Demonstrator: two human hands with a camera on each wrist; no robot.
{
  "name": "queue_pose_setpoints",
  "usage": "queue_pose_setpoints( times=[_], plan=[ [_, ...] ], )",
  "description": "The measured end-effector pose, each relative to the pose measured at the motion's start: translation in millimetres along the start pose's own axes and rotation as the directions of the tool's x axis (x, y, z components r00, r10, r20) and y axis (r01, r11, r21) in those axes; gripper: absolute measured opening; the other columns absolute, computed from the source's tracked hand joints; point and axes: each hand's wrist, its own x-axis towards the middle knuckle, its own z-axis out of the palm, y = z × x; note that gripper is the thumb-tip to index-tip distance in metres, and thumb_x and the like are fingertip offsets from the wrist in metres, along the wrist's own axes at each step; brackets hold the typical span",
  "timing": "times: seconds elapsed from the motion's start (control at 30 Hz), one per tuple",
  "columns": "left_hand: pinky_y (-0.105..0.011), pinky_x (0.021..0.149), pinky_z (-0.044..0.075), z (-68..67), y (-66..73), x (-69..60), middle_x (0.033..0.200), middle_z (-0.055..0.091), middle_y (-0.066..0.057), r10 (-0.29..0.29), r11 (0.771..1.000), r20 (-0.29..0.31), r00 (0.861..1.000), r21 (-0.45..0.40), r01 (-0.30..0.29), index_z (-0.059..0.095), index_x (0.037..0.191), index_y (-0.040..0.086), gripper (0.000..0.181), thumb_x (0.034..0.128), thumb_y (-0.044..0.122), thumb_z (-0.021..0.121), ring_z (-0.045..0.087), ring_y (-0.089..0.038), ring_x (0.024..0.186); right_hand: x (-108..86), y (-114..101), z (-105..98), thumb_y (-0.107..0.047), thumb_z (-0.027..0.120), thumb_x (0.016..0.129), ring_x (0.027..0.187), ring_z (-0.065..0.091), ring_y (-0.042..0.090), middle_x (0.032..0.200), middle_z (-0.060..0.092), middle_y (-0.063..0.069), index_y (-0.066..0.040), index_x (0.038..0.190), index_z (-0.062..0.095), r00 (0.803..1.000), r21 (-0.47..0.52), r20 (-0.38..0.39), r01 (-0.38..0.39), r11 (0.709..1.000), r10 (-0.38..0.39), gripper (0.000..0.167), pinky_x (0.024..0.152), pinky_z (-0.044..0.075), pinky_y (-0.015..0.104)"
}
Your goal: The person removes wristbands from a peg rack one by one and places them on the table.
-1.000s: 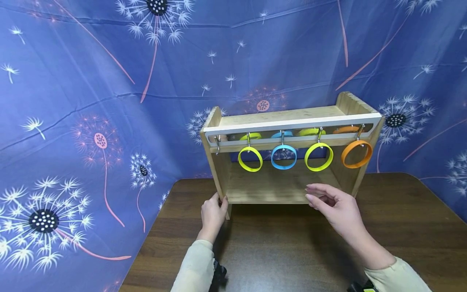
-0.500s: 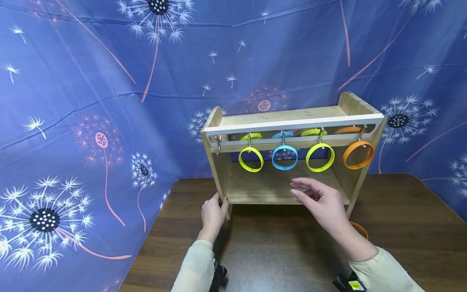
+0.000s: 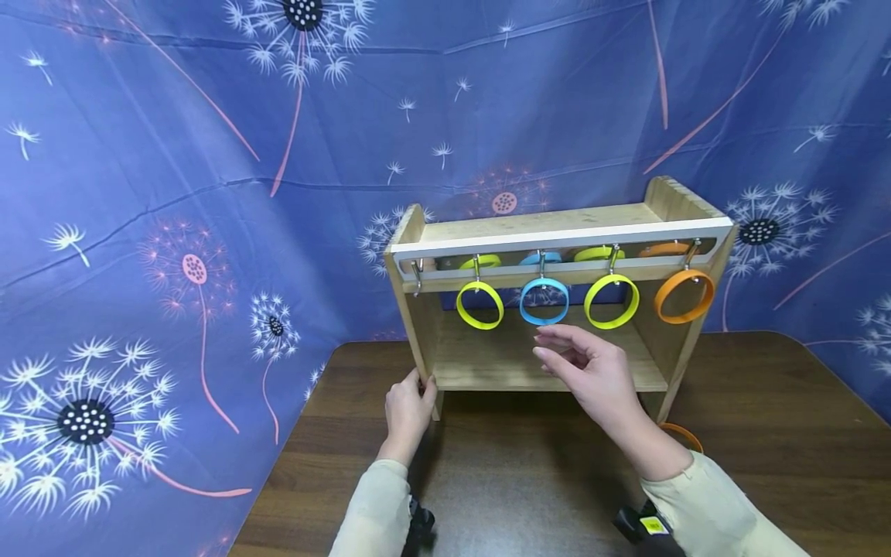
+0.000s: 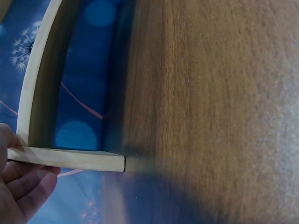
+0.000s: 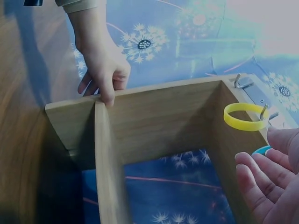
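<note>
A wooden shelf (image 3: 550, 375) stands on the table. From its front rail (image 3: 557, 234) hang, left to right, a yellow-green ring (image 3: 479, 325), a blue ring (image 3: 544, 321), another yellow-green ring (image 3: 612, 325) and an orange ring (image 3: 684, 318); the leftmost hook (image 3: 417, 278) holds no ring. My left hand (image 3: 407, 410) grips the shelf's lower left side, as the left wrist view also shows with fingers (image 4: 35, 186) round the board. My right hand (image 3: 592, 375), thumb and fingers apart and holding nothing, hovers just below the blue ring.
Another orange ring (image 3: 684, 435) lies on the brown table (image 3: 501, 480) by the shelf's right foot, partly behind my right forearm. A blue patterned cloth (image 3: 334, 255) hangs behind and at the left of the table.
My right hand has moved left and slightly up, from below the right yellow-green ring to below the blue one. The orange ring on the table has come into view. My left hand has stayed put.
</note>
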Motion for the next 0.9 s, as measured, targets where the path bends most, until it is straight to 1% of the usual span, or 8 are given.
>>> queue_pose_setpoints(
  times=[0.1, 0.2, 0.4, 0.5, 0.73, 0.9],
  plan=[
    [-0.040, 0.048, 0.042, -0.2, 0.4, 0.3, 0.060, 0.064, -0.002, -0.004, 1.000, -0.004, 1.000, -0.001, 0.004, 0.064, 0.078, 0.015, 0.013, 0.0865, 0.024, 0.068, 0.063, -0.031, 0.055, 2.8, -2, 3, -0.006, 0.074, 0.085, 0.068, 0.069, 0.012, 0.101, 0.073, 0.008, -0.007, 0.113, 0.069, 1.000, 0.029, -0.009, 0.004, 1.000, -0.004, 0.028, 0.065, 0.055, 0.025],
    [-0.041, 0.048, 0.043, -0.3, 0.6, 0.6, 0.061, 0.065, -0.003, -0.008, 1.000, -0.002, 1.000, -0.005, 0.008, 0.064, 0.079, 0.015, 0.013, 0.0868, 0.024, 0.067, 0.064, -0.031, 0.056, 4.9, -3, 6, -0.007, 0.074, 0.085, 0.067, 0.069, 0.012, 0.101, 0.073, 0.008, -0.007, 0.112, 0.070, 1.000, 0.038, -0.013, 0.001, 0.999, 0.000, 0.027, 0.066, 0.055, 0.026],
    [-0.042, 0.048, 0.043, -0.4, 0.9, 0.5, 0.061, 0.066, -0.005, -0.009, 1.000, -0.008, 1.000, -0.005, 0.009, 0.064, 0.079, 0.015, 0.013, 0.0866, 0.024, 0.067, 0.065, -0.033, 0.057, 8.8, -3, 11, -0.009, 0.074, 0.085, 0.067, 0.068, 0.011, 0.101, 0.073, 0.010, -0.007, 0.112, 0.069, 1.000, 0.012, -0.011, 0.001, 1.000, -0.001, 0.027, 0.065, 0.055, 0.024],
    [-0.042, 0.047, 0.042, 0.0, 1.1, 0.2, 0.060, 0.065, -0.004, -0.002, 1.000, -0.011, 1.000, -0.008, 0.002, 0.064, 0.078, 0.015, 0.013, 0.0864, 0.024, 0.068, 0.064, -0.033, 0.056, 10.6, -3, 13, -0.009, 0.074, 0.085, 0.067, 0.069, 0.012, 0.103, 0.072, 0.011, -0.007, 0.112, 0.069, 1.000, 0.006, -0.015, 0.007, 1.000, -0.007, 0.027, 0.066, 0.054, 0.023],
    [-0.039, 0.047, 0.041, 0.9, 0.1, -0.3, 0.058, 0.063, -0.001, 0.004, 1.000, -0.015, 1.000, -0.015, -0.005, 0.064, 0.077, 0.015, 0.013, 0.0863, 0.023, 0.068, 0.063, -0.030, 0.055, 14.7, -6, 17, -0.013, 0.074, 0.086, 0.067, 0.070, 0.019, 0.103, 0.073, 0.006, -0.009, 0.112, 0.070, 1.000, -0.020, -0.028, 0.005, 1.000, -0.006, 0.027, 0.065, 0.054, 0.023],
    [-0.039, 0.047, 0.041, 0.8, -0.7, -0.3, 0.058, 0.064, -0.002, 0.005, 1.000, -0.019, 1.000, -0.013, -0.005, 0.064, 0.078, 0.014, 0.013, 0.0864, 0.023, 0.068, 0.063, -0.030, 0.055, 18.5, -7, 22, -0.012, 0.074, 0.085, 0.067, 0.069, 0.027, 0.104, 0.073, 0.008, -0.008, 0.113, 0.070, 0.999, -0.002, -0.029, 0.016, 1.000, -0.016, 0.028, 0.065, 0.054, 0.023]
  ],
)
